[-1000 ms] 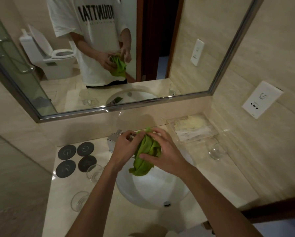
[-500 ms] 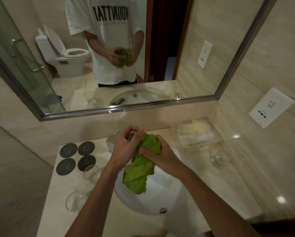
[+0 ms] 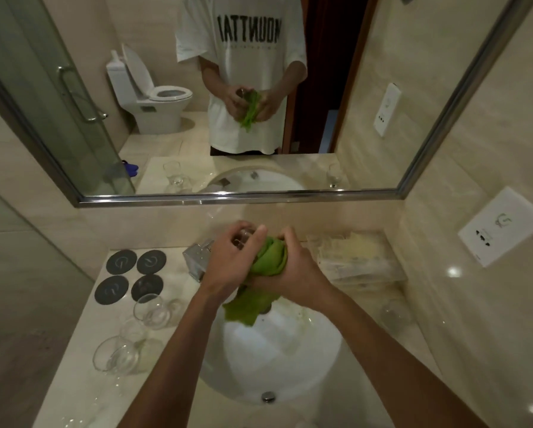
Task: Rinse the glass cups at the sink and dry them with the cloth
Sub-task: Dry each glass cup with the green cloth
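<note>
A person's left hand (image 3: 228,261) curls its grip around a glass cup (image 3: 243,237) above the back of the white sink (image 3: 271,353), while the right hand (image 3: 293,270) clenches a green cloth (image 3: 266,261) and presses it against the cup; how far the cloth reaches inside the glass cannot be told, since the fingers cover most of it. A loose end of the cloth hangs below the two grips over the basin. Just behind the left hand's grip stands the chrome tap (image 3: 195,261). To the left of the grips, on the marble bench (image 3: 74,381), two more glass cups (image 3: 149,310) (image 3: 114,355) sit near four dark round coasters (image 3: 132,279). To the right of the grips lie a clear tray (image 3: 358,261) and another glass (image 3: 395,315). A mirror (image 3: 382,88) behind reflects the pair of hands at work.
</note>
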Tool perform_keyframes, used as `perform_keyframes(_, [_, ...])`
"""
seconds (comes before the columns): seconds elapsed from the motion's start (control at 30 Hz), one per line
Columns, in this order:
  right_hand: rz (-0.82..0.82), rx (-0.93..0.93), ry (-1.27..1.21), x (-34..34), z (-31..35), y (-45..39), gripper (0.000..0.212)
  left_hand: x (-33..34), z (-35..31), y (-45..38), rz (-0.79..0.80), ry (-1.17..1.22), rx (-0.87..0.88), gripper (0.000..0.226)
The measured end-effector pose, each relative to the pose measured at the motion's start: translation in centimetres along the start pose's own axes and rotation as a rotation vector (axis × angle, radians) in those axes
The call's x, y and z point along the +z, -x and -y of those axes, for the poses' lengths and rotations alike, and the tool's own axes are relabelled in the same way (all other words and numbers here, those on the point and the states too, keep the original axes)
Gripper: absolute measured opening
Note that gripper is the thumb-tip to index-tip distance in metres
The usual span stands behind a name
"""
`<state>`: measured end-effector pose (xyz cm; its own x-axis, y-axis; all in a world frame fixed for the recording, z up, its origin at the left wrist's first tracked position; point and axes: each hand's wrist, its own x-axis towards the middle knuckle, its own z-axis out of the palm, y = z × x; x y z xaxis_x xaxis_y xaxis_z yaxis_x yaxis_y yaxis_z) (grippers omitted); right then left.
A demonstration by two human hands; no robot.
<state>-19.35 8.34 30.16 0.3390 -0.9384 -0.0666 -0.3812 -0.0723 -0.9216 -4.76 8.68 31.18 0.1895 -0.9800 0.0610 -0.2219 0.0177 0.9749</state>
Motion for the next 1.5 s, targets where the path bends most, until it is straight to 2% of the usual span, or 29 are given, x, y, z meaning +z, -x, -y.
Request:
perform_keyframes(0.1, [0.095,0.067,-0.354,-1.3,-0.5,-0.4,0.058,0.3,-0.3,0.3,-0.036,0.078,0.079,0.016])
perform_keyframes(0.2, [0.107,0.006,-0.354,-1.0,-0.9,-0.2,0.060,0.6,-0.3,0.5,-0.122,0.144,0.014,0.019])
perform_keyframes(0.27, [0.078,-0.152,-0.074,-0.6,-1.1,0.2,0.072,0.7,0.1,0.5,-0.190,0.185,-0.102,0.025])
perform_keyframes(0.33, [-0.044,-0.503,0.426,-0.3,-2.1,-0.2,0.082,1.0,0.4,0.8,-0.251,0.224,-0.211,0.030])
perform_keyframes(0.37, [-0.118,-0.676,0.648,-0.2,-2.5,-0.7,0.080,1.2,0.7,0.9,-0.278,0.237,-0.249,0.030])
perform_keyframes(0.43, [-0.171,-0.804,0.796,-0.1,-2.6,-1.3,0.071,1.7,1.0,1.2,-0.314,0.206,-0.273,0.027])
perform_keyframes(0.5, [-0.096,-0.657,0.654,-0.2,-1.4,-1.2,0.071,1.7,0.9,1.5,-0.312,0.138,-0.244,0.025])
perform_keyframes(0.6, [0.238,-0.117,0.203,-1.6,0.9,-0.8,0.077,1.3,0.5,2.1,-0.281,0.100,-0.156,0.022])
perform_keyframes(0.63, [0.320,-0.017,0.072,-2.2,1.2,-1.0,0.073,1.2,0.2,2.4,-0.267,0.121,-0.128,0.022])
perform_keyframes(0.7, [0.409,0.062,-0.181,-2.9,1.3,-1.0,0.061,0.9,-0.1,2.7,-0.266,0.202,-0.104,0.034])
perform_keyframes(0.77, [0.379,0.081,-0.368,-2.3,1.3,-0.5,0.060,0.6,-0.5,2.7,-0.295,0.279,-0.133,0.042])
perform_keyframes(0.87, [0.222,-0.035,-0.283,-0.2,0.5,0.4,0.067,0.4,-1.0,2.5,-0.316,0.315,-0.182,0.032])
perform_keyframes(0.97, [0.067,-0.242,0.002,1.2,-0.7,1.0,0.092,0.4,-1.3,2.3,-0.328,0.414,-0.290,0.031])
perform_keyframes(1.03, [-0.080,-0.492,0.298,1.3,-1.4,1.1,0.093,0.5,-1.4,2.2,-0.305,0.438,-0.357,0.038])
perform_keyframes(1.1, [-0.240,-0.726,0.701,1.1,-1.6,0.7,0.087,0.5,-1.7,2.2,-0.305,0.420,-0.341,0.038])
perform_keyframes(1.17, [-0.294,-0.812,0.918,0.8,-0.9,0.2,0.086,0.4,-2.2,2.2,-0.332,0.366,-0.277,0.032])
perform_keyframes(1.23, [-0.199,-0.739,0.859,0.6,1.2,0.0,0.087,0.1,-2.5,2.3,-0.334,0.303,-0.222,0.027])
perform_keyframes(1.33, [0.032,-0.437,0.590,0.2,4.4,-0.3,0.089,-1.0,-2.8,2.6,-0.301,0.240,-0.140,0.024])
perform_keyframes(1.5, [0.301,-0.101,-0.136,0.1,5.8,-0.9,0.061,-3.8,-3.1,2.6,-0.251,0.201,-0.018,0.019])
